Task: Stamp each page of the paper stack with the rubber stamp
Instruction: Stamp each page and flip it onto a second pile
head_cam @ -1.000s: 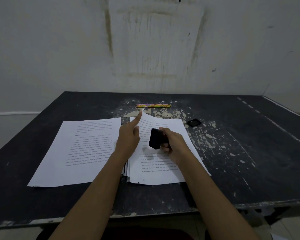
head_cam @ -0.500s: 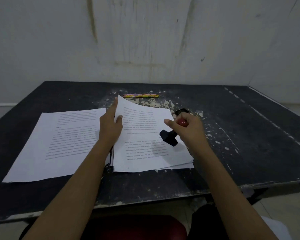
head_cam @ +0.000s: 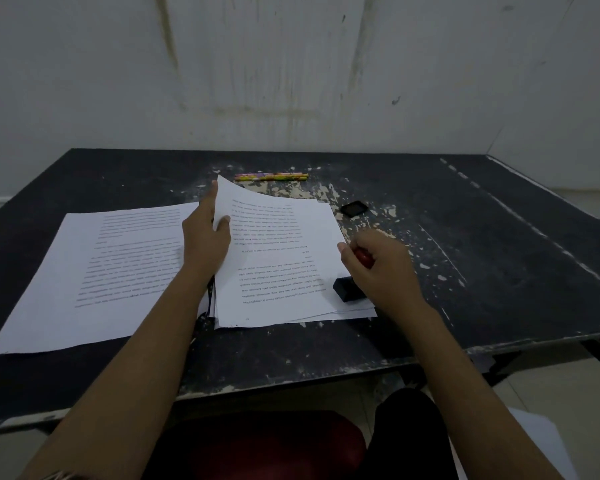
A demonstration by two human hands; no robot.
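Right now your left hand [head_cam: 205,244] holds the top page [head_cam: 278,258] of the paper stack [head_cam: 357,311] by its far left corner. The thumb lies on the printed face, the fingers are behind the sheet, and that corner curls up off the sheets below while the near edge lies flat. The print on it reads upside down from where you sit. Your right hand [head_cam: 383,271] is curled round the red handle of the rubber stamp [head_cam: 347,289], with the thumb pointing toward the page. The stamp's black base is tilted and sits at the right edge of the stack, close to its near right corner, over the margin of the top page and the sheets that peek out beneath it. Whether the base presses on the paper or hangs just above it, you cannot tell from this view.

The stack lies in the middle of the black table [head_cam: 499,258], whose paint is chipped in pale patches. Just beside the stack on your left lies a second pile of printed pages [head_cam: 94,271], flat. Beyond the stack, toward the wall [head_cam: 291,64], lie colourful pencils [head_cam: 271,176] side by side. A small black object [head_cam: 354,208] lies near the far right corner of the stack, apart from it.
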